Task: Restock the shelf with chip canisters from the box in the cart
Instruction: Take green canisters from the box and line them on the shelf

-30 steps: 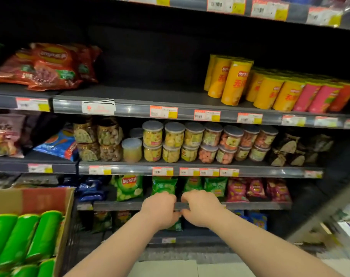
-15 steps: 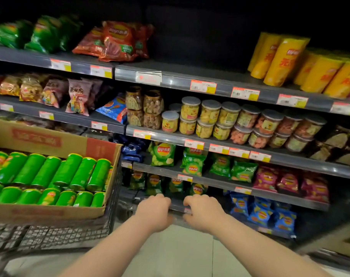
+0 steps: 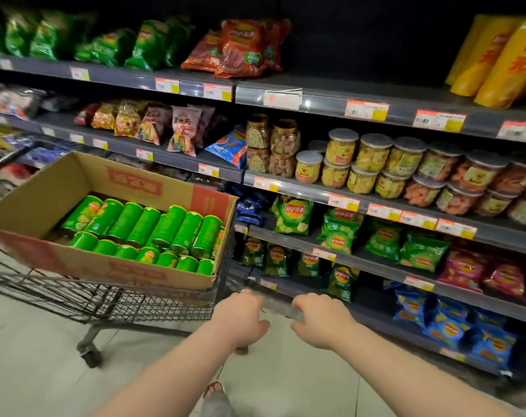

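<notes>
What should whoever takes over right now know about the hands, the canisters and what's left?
Hands: left hand and right hand both grip the cart handle; neither holds a canister.
Things: green chip canisters lie in two rows in the cardboard box, which sits in the cart beside the shelves.
Done: none look shelved yet.
Left: move canisters from box to shelf; the bare stretch left of the yellow canisters seems the likely spot.
</notes>
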A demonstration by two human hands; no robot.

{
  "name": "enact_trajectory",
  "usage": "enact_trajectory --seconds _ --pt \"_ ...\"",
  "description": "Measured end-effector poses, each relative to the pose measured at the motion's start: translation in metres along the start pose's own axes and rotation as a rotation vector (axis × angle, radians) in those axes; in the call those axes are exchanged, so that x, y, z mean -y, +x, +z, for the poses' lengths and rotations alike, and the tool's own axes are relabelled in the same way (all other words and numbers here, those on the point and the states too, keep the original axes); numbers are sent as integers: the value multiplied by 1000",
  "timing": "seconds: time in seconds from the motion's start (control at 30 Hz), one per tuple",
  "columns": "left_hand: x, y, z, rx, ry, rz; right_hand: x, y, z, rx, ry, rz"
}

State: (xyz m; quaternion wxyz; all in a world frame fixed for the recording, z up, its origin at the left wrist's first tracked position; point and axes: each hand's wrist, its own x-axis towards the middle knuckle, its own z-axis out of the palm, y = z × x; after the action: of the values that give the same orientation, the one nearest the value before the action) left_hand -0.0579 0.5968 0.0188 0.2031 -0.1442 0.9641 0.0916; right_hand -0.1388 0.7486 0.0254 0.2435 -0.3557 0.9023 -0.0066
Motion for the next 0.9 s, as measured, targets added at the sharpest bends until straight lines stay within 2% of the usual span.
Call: enact_trajectory --seconds 0.17,0.4,0.73,0.9 --pt "40 12 -18 -21 -36 -50 32 45 -14 8 3 -39" --pt "142 51 -35 9 -67 -129 95 130 -34 24 22 -92" --pt "286 129 -67 17 -95 -160 176 263 -62 80 64 -39" --pt "321 157 -67 65 -109 -162 192 298 -58 131 50 -6"
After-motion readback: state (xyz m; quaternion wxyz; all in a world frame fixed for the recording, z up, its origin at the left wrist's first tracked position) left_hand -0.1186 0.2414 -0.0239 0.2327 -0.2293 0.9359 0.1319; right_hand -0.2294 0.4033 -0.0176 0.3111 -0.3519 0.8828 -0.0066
